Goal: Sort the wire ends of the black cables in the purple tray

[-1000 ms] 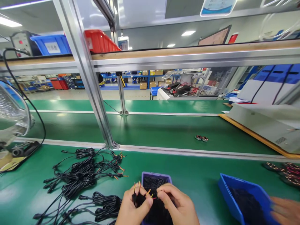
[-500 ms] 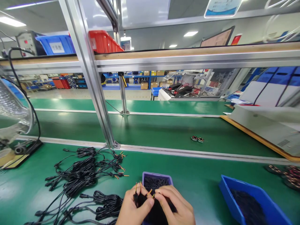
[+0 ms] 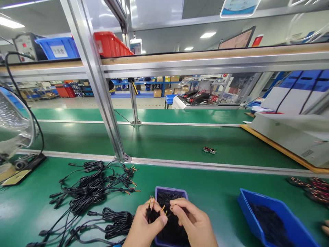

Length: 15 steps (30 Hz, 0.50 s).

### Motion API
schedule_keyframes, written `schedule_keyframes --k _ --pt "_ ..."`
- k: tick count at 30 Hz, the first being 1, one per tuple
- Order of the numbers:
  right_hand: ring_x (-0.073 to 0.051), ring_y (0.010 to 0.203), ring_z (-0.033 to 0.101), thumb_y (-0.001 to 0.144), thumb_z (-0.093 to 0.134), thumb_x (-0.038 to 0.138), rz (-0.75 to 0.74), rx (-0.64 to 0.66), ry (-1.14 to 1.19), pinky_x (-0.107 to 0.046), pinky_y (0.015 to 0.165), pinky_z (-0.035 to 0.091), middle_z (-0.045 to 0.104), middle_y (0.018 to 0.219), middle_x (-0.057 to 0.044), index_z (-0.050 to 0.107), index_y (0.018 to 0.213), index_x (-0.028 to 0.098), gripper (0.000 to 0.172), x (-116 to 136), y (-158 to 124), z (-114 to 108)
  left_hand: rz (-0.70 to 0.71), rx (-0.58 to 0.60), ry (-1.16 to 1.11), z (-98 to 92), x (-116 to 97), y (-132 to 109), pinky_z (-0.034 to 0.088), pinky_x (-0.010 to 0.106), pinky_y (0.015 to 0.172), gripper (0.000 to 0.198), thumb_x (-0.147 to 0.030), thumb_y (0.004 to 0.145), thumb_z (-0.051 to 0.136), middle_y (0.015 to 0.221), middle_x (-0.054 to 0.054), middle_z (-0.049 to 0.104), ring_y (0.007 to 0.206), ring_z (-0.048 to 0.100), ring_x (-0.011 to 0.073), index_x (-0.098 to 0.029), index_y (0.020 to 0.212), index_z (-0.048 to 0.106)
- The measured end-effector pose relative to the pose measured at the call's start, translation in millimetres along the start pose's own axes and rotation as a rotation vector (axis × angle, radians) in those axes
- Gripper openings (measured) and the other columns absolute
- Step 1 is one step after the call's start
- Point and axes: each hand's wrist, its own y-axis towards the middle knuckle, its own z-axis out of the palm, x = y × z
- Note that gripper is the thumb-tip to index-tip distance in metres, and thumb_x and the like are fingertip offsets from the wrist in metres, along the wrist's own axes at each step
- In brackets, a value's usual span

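Note:
My left hand [image 3: 142,226] pinches a black cable end [image 3: 151,207] whose red and yellow stripped wires stick up between my fingers. My right hand [image 3: 195,224] meets it from the right, thumb and forefinger pinched on a small black piece at those wire tips. Both hands hover over a small purple tray [image 3: 171,192] filled with short black tube pieces, at the near edge of the green bench.
Coiled black cables [image 3: 89,192] lie in a pile to the left. A blue bin [image 3: 276,219] of black parts stands at the right, with another person's fingertips [image 3: 326,227] beyond it. Two small round parts [image 3: 208,150] ride the conveyor belt. A fan [image 3: 12,127] stands at far left.
The two round parts have drifted left along the belt. My hands stay together over the purple tray, fingers shifting slightly. The other person's hand at the right has mostly left view.

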Motion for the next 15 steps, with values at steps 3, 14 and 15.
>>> schedule_keyframes --k 3,14,15 --pt "-0.015 0.057 0.059 0.078 0.074 0.058 0.035 0.050 -0.024 -0.019 0.047 0.047 0.072 0.073 -0.004 0.078 0.078 0.022 0.036 3.3 1.5 -2.1 -0.005 0.019 0.009 -0.7 0.7 -0.2 0.037 0.029 0.072 0.023 -0.034 0.081 0.070 0.069 0.001 0.058 0.072 0.052 0.0178 -0.017 0.067 0.063" --pt "-0.018 0.067 0.059 0.090 0.061 0.045 -0.019 0.258 -0.186 -0.024 0.064 0.044 0.067 0.071 -0.002 0.073 0.071 0.021 0.033 13.1 3.9 -8.1 0.016 0.070 0.050 0.4 2.4 -1.4 0.038 0.029 0.074 0.016 -0.026 0.080 0.066 0.071 0.001 0.058 0.074 0.052 0.0178 -0.017 0.068 0.062" --pt "-0.018 0.069 0.059 0.090 0.060 0.043 -0.013 0.277 -0.198 -0.025 0.066 0.044 0.068 0.072 -0.002 0.074 0.072 0.021 0.031 13.8 4.2 -9.8 0.012 0.073 0.056 0.5 1.5 -1.5 0.038 0.029 0.073 0.017 -0.027 0.081 0.067 0.071 0.001 0.058 0.074 0.052 0.0178 -0.017 0.068 0.062"
